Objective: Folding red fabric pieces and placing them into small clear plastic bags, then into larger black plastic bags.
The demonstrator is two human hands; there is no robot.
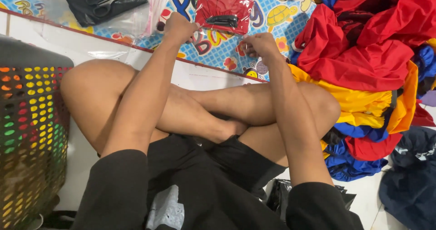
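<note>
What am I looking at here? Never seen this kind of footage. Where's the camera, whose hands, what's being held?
There is no machine: one camera sits on a person's head and looks down at their own body. The person sits cross-legged on a pale floor, so their knees and black shorts fill the middle.

Both arms reach forward. The left hand and the right hand each pinch a lower corner of a clear plastic bag with a folded red garment inside; it lies on a colourful cartoon-print mat.

Further along the mat, scissors rest on a black packed garment. To the person's right lies a heap of red, yellow and blue clothes. To their left stands a dark perforated basket.
</note>
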